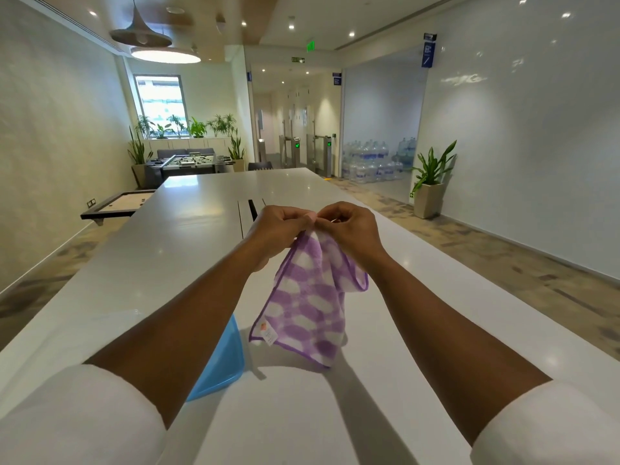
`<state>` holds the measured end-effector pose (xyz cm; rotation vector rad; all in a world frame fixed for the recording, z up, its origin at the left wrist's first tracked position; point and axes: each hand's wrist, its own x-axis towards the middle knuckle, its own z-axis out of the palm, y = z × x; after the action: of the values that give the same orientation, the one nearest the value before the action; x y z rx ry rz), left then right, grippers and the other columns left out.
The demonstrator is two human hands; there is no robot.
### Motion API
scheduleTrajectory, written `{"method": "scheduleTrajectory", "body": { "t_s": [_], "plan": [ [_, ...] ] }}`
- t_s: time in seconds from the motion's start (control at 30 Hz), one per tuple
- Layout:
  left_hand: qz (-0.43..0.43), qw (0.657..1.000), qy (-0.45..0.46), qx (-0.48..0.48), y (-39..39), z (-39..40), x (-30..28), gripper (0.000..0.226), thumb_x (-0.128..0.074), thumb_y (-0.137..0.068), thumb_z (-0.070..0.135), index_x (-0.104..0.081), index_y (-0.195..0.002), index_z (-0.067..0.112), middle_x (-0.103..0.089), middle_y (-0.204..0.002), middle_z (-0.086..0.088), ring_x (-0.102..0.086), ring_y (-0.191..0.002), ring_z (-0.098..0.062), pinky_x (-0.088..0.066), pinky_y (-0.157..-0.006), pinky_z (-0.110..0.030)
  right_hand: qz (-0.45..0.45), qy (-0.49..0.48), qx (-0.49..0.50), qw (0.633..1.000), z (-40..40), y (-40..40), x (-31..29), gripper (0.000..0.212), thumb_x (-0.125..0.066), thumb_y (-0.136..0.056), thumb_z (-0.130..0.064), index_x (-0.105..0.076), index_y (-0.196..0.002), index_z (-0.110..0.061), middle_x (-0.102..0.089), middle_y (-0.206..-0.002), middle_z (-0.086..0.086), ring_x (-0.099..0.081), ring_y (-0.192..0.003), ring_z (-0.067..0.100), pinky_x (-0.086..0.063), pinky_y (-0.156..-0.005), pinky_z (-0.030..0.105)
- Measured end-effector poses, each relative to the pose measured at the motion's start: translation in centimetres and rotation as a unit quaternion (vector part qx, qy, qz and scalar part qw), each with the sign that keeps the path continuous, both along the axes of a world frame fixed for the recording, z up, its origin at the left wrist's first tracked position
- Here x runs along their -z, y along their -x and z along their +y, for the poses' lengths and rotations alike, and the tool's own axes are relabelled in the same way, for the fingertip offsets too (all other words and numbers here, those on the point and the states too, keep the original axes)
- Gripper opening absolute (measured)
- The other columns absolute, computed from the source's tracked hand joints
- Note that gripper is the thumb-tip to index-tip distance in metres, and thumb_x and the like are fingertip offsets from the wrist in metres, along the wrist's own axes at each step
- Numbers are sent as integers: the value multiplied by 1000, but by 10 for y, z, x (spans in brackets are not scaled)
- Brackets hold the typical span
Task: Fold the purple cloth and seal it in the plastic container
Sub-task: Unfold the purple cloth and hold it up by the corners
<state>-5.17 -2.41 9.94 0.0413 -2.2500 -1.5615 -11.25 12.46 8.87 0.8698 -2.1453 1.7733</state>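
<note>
A purple and white checked cloth hangs in the air above the white table, its lower corner with a small label pointing down. My left hand and my right hand are close together, both pinching the cloth's top edge. A blue plastic piece, either the container or its lid, lies on the table under my left forearm, which hides most of it. A clear plastic shape beside it is barely visible.
The long white table stretches ahead with a dark slot in its middle. A carpeted floor runs along the right, with a potted plant by the wall. A foosball table stands beyond the far end.
</note>
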Motion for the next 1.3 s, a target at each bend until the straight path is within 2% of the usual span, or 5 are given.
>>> {"method": "scheduleTrajectory", "body": {
  "t_s": [0.27,0.7,0.8,1.03,1.3],
  "plan": [
    [11,997,34,-65,2,-1,1,16,-64,-91,35,-72,-78,37,-73,-86,10,-69,-82,-13,-58,-70,-25,-11,-93,-16,995,6,5,-1,34,-81,-74,-39,-66,-98,-19,-68,-89,-2,-63,-77,12,-45,-59,14],
    [71,978,-48,-189,-5,-12,-1,27,-58,-96,33,-71,-115,19,-70,-116,-4,-64,-106,-25,-56,-94,-43,107,-296,22,949,40,31,18,43,-54,-76,-75,-67,-66,-36,-53,-66,-16,-51,-69,9,-34,-66,31],
    [85,973,-56,-208,-8,-16,0,29,-56,-97,33,-71,-117,18,-70,-116,-4,-65,-106,-25,-55,-94,-43,138,-336,64,929,50,36,18,56,-54,-74,-78,-76,-88,-29,-46,-79,-17,-46,-85,15,-34,-74,35],
    [82,966,-57,-238,-8,-27,10,30,-54,-98,34,-69,-119,18,-69,-115,-4,-65,-104,-26,-57,-91,-42,95,-277,107,950,61,45,16,68,-56,-73,-75,-76,-96,-14,-62,-102,-1,-55,-98,17,-50,-77,36],
    [70,963,-55,-253,-10,-34,27,26,-53,-97,40,-68,-106,21,-68,-95,1,-65,-90,-22,-51,-66,-22,20,-120,48,991,62,45,10,23,-65,-91,-28,-73,-106,-13,-71,-104,0,-62,-94,13,-40,-68,11]
  ]
}}
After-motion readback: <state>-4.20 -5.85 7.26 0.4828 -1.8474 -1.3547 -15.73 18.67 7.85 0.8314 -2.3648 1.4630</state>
